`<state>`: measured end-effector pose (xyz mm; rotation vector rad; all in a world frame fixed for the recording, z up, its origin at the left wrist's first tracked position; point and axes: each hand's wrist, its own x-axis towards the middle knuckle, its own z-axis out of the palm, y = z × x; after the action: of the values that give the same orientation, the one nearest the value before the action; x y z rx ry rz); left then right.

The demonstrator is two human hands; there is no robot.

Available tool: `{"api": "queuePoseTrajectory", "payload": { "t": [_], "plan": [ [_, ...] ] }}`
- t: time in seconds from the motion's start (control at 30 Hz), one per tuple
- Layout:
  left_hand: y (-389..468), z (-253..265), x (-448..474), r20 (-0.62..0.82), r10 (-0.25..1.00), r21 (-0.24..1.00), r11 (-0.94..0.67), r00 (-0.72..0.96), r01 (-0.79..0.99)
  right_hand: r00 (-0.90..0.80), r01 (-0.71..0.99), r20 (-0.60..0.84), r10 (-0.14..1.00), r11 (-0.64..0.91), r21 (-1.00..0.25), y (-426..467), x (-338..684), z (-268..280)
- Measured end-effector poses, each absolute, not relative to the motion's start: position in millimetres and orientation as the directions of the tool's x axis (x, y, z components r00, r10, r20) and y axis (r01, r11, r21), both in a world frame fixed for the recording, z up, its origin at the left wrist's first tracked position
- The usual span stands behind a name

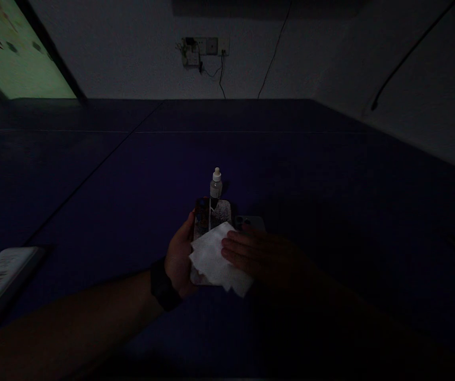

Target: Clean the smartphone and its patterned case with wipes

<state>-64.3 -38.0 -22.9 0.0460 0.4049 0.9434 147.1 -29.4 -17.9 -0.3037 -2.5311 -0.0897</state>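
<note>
My left hand [179, 254], with a dark watch on its wrist, grips a patterned phone case [221, 209] by its left edge. A white tissue [215, 254] covers the lower part of the case. From the right, the fingers of my right hand [259, 256] hold the tissue against the case's face; the thumb is hidden in the dark. Just beyond the case's top edge stands a small clear bottle [215, 188] with a white cap. Partly behind my right hand lies a pale phone [256, 221], its camera lenses facing up.
The dark blue surface [132, 211] runs back to a wall with sockets and cables [205, 50]. At the left edge lies a white box [0, 280] with print on it. A black cable [410, 58] hangs on the right wall. The room is very dim.
</note>
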Motion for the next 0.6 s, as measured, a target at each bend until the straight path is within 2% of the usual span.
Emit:
{"api": "queuePoseTrajectory", "payload": {
  "t": [0.1, 0.2, 0.27, 0.4, 0.47, 0.6],
  "plan": [
    [-38.6, -22.5, -61.4, -0.290, 0.825, 0.257, 0.555, 0.484, -0.792, -0.817, 0.235, 0.542, 0.197, 0.972, 0.000, -28.3, 150.9, -15.6],
    [-38.9, -25.9, -61.0, -0.225, 0.743, 0.225, 0.669, 0.631, -0.708, -0.834, 0.144, 0.536, 0.129, 0.989, -0.013, -32.6, 147.5, -14.6],
    [-38.0, -28.2, -61.7, -0.212, 0.708, 0.181, 0.705, 0.673, -0.685, -0.825, 0.149, 0.549, 0.134, 0.989, -0.018, -33.8, 144.5, -17.0],
    [-36.2, -25.6, -59.3, -0.292, 0.800, 0.209, 0.588, 0.524, -0.781, -0.804, 0.270, 0.547, 0.231, 0.963, -0.011, -27.5, 150.1, -19.5],
    [-36.8, -23.0, -57.0, -0.294, 0.817, 0.236, 0.566, 0.497, -0.790, -0.812, 0.271, 0.533, 0.239, 0.962, -0.018, -25.6, 153.9, -17.5],
    [-39.0, -24.9, -58.1, -0.230, 0.731, 0.176, 0.680, 0.642, -0.712, -0.839, 0.136, 0.528, 0.133, 0.990, -0.035, -31.0, 147.1, -18.2]
  ]
}}
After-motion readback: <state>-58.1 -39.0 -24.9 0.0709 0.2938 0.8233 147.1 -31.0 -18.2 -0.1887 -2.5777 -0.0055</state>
